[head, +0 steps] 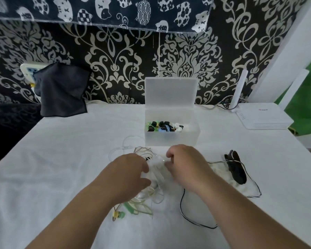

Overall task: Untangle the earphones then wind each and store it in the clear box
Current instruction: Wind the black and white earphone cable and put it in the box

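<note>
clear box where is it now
Head view: the clear box stands open at centre, just beyond the left hand and right hand, router to its right.

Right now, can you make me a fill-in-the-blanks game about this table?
The lid of the clear box is ____, not shut.
The left hand and right hand grip a ____ cable.
The earbuds lying by the left arm are yellow and ____.
Missing words: open, white, green.
</note>
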Tool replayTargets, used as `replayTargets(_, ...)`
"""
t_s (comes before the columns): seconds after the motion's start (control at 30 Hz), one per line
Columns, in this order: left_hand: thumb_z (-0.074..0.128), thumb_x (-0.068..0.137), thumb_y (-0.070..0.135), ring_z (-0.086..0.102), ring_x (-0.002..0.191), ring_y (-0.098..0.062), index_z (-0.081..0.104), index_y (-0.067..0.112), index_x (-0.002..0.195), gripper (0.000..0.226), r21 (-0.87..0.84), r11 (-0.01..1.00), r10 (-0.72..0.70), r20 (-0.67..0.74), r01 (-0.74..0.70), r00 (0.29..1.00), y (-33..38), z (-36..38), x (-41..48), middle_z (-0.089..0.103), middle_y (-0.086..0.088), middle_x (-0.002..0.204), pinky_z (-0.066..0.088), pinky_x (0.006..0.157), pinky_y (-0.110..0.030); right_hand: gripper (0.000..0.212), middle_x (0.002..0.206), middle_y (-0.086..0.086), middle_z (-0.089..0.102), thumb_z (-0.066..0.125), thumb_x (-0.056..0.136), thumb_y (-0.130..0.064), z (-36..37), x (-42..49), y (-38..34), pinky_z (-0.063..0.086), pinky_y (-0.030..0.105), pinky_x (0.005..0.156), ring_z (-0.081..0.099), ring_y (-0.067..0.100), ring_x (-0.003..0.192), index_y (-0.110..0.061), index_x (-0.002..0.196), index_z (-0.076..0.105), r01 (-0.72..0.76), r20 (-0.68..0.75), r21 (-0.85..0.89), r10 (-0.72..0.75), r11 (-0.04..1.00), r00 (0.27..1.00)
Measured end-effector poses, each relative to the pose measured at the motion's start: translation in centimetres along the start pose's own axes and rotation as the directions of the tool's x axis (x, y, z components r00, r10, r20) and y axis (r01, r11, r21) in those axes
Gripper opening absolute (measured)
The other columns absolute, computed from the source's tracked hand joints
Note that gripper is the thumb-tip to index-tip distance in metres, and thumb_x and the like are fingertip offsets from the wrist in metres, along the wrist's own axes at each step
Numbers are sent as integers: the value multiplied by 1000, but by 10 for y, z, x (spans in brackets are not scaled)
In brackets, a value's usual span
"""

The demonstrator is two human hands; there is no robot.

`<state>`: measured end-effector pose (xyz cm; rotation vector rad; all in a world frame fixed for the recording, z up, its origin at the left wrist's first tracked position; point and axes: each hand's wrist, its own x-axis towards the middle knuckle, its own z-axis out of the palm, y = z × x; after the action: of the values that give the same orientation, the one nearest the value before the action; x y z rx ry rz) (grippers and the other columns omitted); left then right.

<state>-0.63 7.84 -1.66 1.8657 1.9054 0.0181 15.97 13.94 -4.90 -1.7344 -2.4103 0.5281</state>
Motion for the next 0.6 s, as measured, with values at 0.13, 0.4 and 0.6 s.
replayTargets(0.13, 66, 91, 40, 57, 104, -6, 63, 33, 113, 23, -19, 1000, 0, -42, -1, 999, -4, -1, 3, 58, 16, 108, 46, 87, -21, 5, 96, 0, 55, 57, 90, -17, 32, 9, 3, 36, 32, 66, 58, 26, 91, -19, 90, 53, -63, -61, -83, 58, 995, 996)
replayTargets(0.4, 75, 83, 37, 50, 114, 0, 42, 36, 140, 65, -289, 934, 43, -487, -208, 872, 1, -10, 8, 50, 22, 122, 41, 94, -19, 11, 86, -5, 67, 51, 102, -22, -36, 1, -22, 51, 33, 69, 64, 16, 77, -22, 94, 59, 128, -102, 452, -91, 883, 991)
replayTargets(0.6, 65, 94, 21, 67, 71, -16, 71, 29, 88, 11, -609, 729, -76, -526, -313, 847, 6, -27, 2, 72, 4, 77, 52, 61, -27, 18, 54, -8, 41, 50, 101, -10, -85, -19, -28, 24, 25, 45, 31, 10, 46, -14, 90, 62, 175, -194, 925, 22, 337, 981)
